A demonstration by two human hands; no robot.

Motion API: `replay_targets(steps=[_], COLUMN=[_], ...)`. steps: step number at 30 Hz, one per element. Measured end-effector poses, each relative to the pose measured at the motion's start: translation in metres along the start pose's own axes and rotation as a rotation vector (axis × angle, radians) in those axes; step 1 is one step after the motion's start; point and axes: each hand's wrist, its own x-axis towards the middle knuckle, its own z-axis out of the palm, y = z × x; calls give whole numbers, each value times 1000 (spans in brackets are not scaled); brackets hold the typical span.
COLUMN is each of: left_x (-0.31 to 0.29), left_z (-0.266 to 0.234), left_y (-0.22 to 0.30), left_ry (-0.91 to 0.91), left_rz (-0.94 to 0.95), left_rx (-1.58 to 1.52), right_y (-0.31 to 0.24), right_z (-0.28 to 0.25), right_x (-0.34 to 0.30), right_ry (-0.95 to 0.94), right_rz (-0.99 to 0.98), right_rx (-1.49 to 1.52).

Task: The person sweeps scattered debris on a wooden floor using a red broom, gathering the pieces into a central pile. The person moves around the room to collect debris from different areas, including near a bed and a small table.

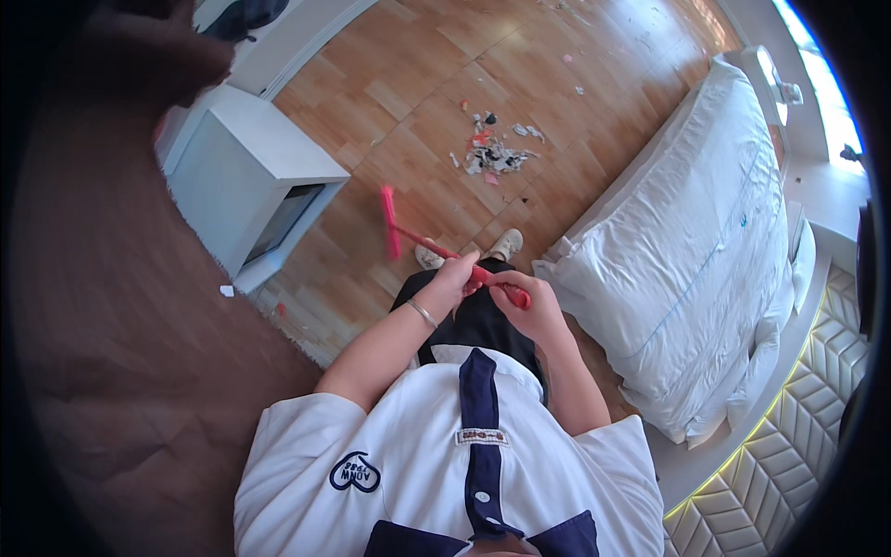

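Observation:
A red T-shaped floor sweeper (pixel 422 240) slants across in front of my body. Its narrow pink head (pixel 391 225) points away to the left, over the wooden floor. Whether that head has bristles or a blade, I cannot make out. My left hand (pixel 456 279) wraps round the middle of the handle. Nearer the rounded handle end, my right hand (pixel 532 308) is closed on the grip. Beyond my feet lies a heap of torn paper and scraps (pixel 497 156) in white, black, red and pink. The sweeper's head is apart from this heap.
A white cabinet (pixel 269 139) with a dark glass front stands at left. Brown cloth (pixel 121 325) covers the near left side. To the right is a bed with white bedding (pixel 677 251) and a padded headboard (pixel 780 455). More scraps (pixel 580 91) dot the wooden floor (pixel 390 111) farther off.

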Motion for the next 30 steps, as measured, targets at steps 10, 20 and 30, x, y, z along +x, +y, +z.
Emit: replay_targets(steps=[10, 20, 30], left_x=[43, 6, 81], left_z=[88, 169, 242], left_y=[8, 0, 25], left_ry=[-140, -378, -103], left_rz=[50, 192, 36], left_rx=[-9, -342, -453], right_y=[19, 23, 81], right_z=[-80, -157, -228], right_x=[7, -16, 43], right_ry=[53, -153, -96], right_rz=[-58, -349, -67], right_rx=[-249, -514, -203])
